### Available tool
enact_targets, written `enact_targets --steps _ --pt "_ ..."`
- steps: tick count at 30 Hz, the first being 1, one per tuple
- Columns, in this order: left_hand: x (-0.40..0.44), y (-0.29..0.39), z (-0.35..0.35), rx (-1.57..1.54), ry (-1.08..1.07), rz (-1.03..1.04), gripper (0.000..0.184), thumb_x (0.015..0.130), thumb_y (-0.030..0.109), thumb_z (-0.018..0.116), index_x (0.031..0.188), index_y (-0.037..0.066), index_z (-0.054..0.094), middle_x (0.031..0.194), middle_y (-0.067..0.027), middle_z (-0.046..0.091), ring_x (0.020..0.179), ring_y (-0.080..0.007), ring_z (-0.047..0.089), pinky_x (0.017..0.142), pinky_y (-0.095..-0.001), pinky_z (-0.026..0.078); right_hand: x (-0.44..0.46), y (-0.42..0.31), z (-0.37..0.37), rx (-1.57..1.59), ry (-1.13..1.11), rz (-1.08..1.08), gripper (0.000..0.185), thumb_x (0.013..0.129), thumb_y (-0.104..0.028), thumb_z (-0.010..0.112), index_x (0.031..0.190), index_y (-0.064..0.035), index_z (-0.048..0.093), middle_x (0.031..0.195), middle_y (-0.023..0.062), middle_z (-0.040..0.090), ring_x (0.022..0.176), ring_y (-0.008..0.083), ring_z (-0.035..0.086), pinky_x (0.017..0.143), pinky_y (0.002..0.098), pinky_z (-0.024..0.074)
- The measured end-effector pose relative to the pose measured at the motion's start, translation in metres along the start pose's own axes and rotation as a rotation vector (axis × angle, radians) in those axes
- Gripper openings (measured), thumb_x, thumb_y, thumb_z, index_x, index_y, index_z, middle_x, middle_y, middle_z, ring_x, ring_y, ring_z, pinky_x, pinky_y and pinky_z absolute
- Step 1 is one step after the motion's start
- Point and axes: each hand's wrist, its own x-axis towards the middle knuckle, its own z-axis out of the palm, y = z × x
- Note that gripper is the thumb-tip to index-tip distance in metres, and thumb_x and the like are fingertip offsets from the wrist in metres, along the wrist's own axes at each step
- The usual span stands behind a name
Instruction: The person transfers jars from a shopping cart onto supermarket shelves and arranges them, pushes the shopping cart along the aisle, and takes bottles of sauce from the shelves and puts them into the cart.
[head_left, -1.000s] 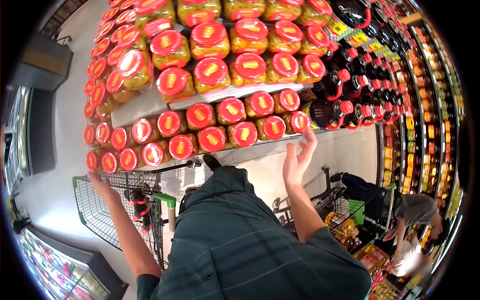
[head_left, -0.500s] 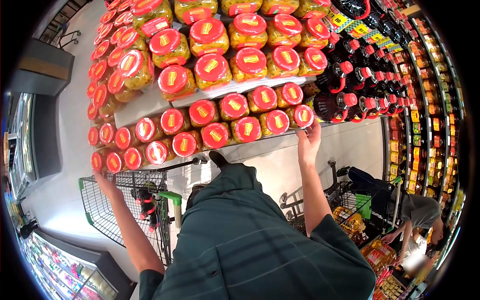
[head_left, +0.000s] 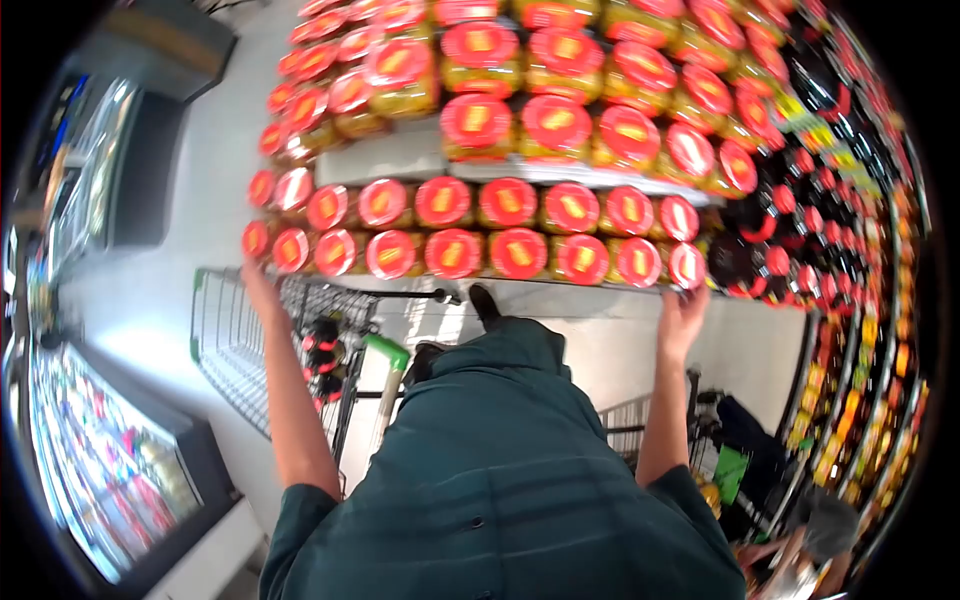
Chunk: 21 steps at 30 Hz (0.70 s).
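Note:
A front row of glass jars with red lids and yellow labels (head_left: 453, 253) runs across the edge of the display, holding yellowish pickled contents. My left hand (head_left: 260, 285) is raised to the jar at the row's left end (head_left: 255, 239); its fingers are blurred and partly hidden. At the opposite end, my right hand (head_left: 683, 318) has its fingers curved about the lower front of the last jar (head_left: 687, 266). Behind stands a second row of matching jars (head_left: 443, 202). More jars (head_left: 557, 124) rise in tiers above it.
A wire shopping cart (head_left: 225, 335) with dark red-capped bottles (head_left: 323, 350) stands below my left arm. Dark bottles (head_left: 745, 262) adjoin the jars on the right. Another cart (head_left: 630, 420) and a bending person (head_left: 825, 525) are at lower right. A lit refrigerated case (head_left: 115, 450) stands left.
My view has turned, so the display and both arms appear farther right and the jar rows look more level. Both hands stay at the ends of the front row.

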Motion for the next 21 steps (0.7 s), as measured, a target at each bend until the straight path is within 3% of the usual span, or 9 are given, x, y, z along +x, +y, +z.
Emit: enact_targets --steps 3,5,7,9,10,11,14,19,21 --pt "-0.009 -0.014 -0.020 0.006 0.079 -0.015 0.071 0.104 0.056 0.048 0.158 0.012 0.037 0.159 -0.0064 0.040 0.145 -0.0266 0.038 0.115 -0.0491 0.034 -0.017 -0.063 0.017 -0.258 0.166 -0.258 0.060 0.088 0.004 0.063 0.146 0.0021 0.045 0.142 0.0154 0.053 0.132 0.0263 0.049 0.107 0.0395 0.0420" --pt "-0.045 -0.002 -0.029 -0.005 0.136 0.108 0.066 0.107 0.050 0.046 0.156 0.006 0.040 0.160 -0.0136 0.040 0.145 -0.0278 0.040 0.116 -0.0478 0.035 -0.029 -0.112 0.032 -0.252 0.146 -0.588 0.053 0.093 0.001 0.066 0.143 0.0018 0.048 0.143 0.0144 0.050 0.126 0.0246 0.049 0.105 0.0353 0.0396" --pt "-0.080 -0.003 -0.059 0.076 0.191 0.173 0.057 0.109 0.040 0.048 0.151 0.002 0.046 0.155 -0.0154 0.046 0.142 -0.0280 0.044 0.116 -0.0424 0.036 -0.052 -0.159 0.058 -0.219 -0.030 -0.639 0.048 0.091 0.007 0.062 0.138 0.0036 0.051 0.140 0.0151 0.053 0.121 0.0257 0.052 0.104 0.0370 0.0408" --pt "-0.121 -0.016 -0.095 0.211 0.233 0.228 0.049 0.109 0.030 0.050 0.147 -0.001 0.049 0.150 -0.0158 0.052 0.140 -0.0276 0.047 0.115 -0.0386 0.038 -0.073 -0.182 0.086 -0.092 -0.387 -0.850 0.038 0.087 0.010 0.058 0.125 0.0045 0.062 0.122 0.0159 0.064 0.114 0.0287 0.057 0.102 0.0396 0.0442" --pt "-0.147 -0.018 -0.111 0.286 0.251 0.238 0.045 0.108 0.024 0.051 0.146 0.000 0.051 0.149 -0.0167 0.052 0.139 -0.0273 0.048 0.113 -0.0389 0.040 -0.091 -0.190 0.104 0.102 -0.647 -0.691 0.036 0.085 0.007 0.062 0.121 0.0046 0.063 0.117 0.0168 0.067 0.111 0.0309 0.060 0.101 0.0417 0.0460" --pt "-0.175 -0.022 -0.124 0.325 0.284 0.229 0.043 0.107 0.021 0.052 0.145 0.000 0.052 0.147 -0.0171 0.053 0.136 -0.0269 0.050 0.111 -0.0387 0.042 -0.106 -0.209 0.127 0.106 -0.799 -0.804 0.032 0.082 0.003 0.065 0.114 0.0014 0.068 0.111 0.0186 0.070 0.102 0.0347 0.068 0.091 0.0424 0.0532" --pt "-0.252 -0.065 -0.173 0.574 0.413 0.215 0.035 0.103 0.015 0.059 0.134 -0.001 0.062 0.137 -0.0194 0.060 0.131 -0.0324 0.055 0.110 -0.0418 0.042 -0.158 -0.229 0.190 0.188 -1.320 -0.921 0.035 0.078 -0.002 0.072 0.113 -0.0049 0.070 0.104 0.0122 0.070 0.091 0.0327 0.067 0.080 0.0425 0.0539" --pt "-0.364 -0.116 -0.202 0.877 0.641 0.029 0.034 0.102 0.020 0.061 0.129 0.001 0.065 0.134 -0.0202 0.061 0.131 -0.0374 0.054 0.113 -0.0460 0.039 -0.223 -0.199 0.261 0.048 -1.842 -1.187 0.041 0.083 -0.015 0.072 0.122 -0.0037 0.064 0.123 0.0127 0.062 0.115 0.0328 0.059 0.099 0.0459 0.0466" --pt "-0.381 -0.132 -0.204 0.871 0.685 -0.044 0.032 0.100 0.019 0.061 0.126 0.001 0.066 0.127 -0.0203 0.064 0.126 -0.0398 0.056 0.113 -0.0500 0.038 -0.243 -0.184 0.281 0.020 -1.876 -1.361 0.044 0.084 -0.021 0.073 0.123 -0.0041 0.063 0.127 0.0134 0.060 0.120 0.0339 0.055 0.105 0.0479 0.0425"
